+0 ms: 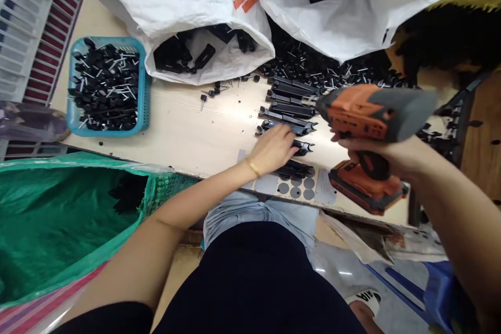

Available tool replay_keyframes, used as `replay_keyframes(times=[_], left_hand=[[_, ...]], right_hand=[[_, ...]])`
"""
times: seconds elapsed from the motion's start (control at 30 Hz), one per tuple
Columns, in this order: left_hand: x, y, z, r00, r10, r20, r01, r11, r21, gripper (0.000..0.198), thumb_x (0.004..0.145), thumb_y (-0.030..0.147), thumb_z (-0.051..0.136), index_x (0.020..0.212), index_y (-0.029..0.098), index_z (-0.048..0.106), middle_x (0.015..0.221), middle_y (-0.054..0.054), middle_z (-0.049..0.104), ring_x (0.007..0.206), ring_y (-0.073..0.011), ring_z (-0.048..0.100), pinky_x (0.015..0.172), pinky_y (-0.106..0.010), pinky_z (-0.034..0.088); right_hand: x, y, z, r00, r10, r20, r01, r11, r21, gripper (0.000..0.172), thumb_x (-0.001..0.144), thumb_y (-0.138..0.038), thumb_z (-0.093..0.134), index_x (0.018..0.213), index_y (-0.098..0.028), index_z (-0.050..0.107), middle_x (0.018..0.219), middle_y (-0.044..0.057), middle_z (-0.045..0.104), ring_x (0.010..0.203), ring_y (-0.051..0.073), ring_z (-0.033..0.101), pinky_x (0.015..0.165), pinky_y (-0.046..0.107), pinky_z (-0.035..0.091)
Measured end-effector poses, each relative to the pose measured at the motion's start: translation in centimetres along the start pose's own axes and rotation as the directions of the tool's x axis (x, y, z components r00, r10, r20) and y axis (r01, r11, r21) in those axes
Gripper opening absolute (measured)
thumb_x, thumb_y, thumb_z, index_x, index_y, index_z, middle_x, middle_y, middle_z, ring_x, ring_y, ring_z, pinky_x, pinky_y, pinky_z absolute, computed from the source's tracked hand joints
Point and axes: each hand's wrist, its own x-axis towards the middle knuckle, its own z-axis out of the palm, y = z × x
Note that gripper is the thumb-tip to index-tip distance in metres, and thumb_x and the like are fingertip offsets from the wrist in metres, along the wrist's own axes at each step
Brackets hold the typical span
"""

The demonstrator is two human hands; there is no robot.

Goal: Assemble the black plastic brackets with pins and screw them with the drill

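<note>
My right hand (395,159) is wrapped round the handle of an orange and grey cordless drill (362,109). The drill points left, and its bit end is over the upper bars of a row. That row is made of long black plastic bars (287,112) with forked ends, lying side by side on the wooden table (188,125). My left hand (274,148) rests on the lower bars, its fingers curled over a black bar (301,147). Its fingertips are partly hidden. Below it lies another black bar (295,168), beside grey round pads (296,192).
A blue basket (146,99) holds black-headed screws. White sacks (188,5) with black parts stand at the back, with a heap of screws (309,62) beneath. A few loose screws (211,93) lie mid-table. A green sack (70,219) is at lower left, a blue stool (442,287) at lower right.
</note>
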Motion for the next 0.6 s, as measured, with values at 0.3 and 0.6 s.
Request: replay_keyframes(times=[0.3,0.6], left_hand=[[11.6,-1.9,6.0,0.964,-0.265,-0.019,0.265,0.964,-0.019,0.083,0.086,0.065,0.044,0.138,0.001,0.038,0.144,-0.025,0.040,0.141,-0.0368,0.027,0.118,-0.053,0.014],[11.0,-1.5,6.2,0.973,-0.230,-0.024,0.229,0.973,-0.018,0.075,0.086,0.063,0.046,0.131,0.003,0.049,0.138,-0.024,0.047,0.133,-0.0363,0.038,0.116,-0.052,0.017]], right_hand=[[11.9,-7.3,1.1,0.963,0.196,0.183,-0.146,0.956,-0.256,0.012,0.066,-0.006,0.067,0.073,-0.010,0.058,0.050,-0.005,0.053,0.033,0.006,0.045,0.029,0.017,0.038],[15.2,-7.3,2.1,0.963,0.178,0.202,-0.064,0.882,-0.468,0.010,0.066,-0.003,0.071,0.073,-0.003,0.062,0.054,-0.004,0.054,0.041,0.003,0.050,0.039,0.013,0.042]])
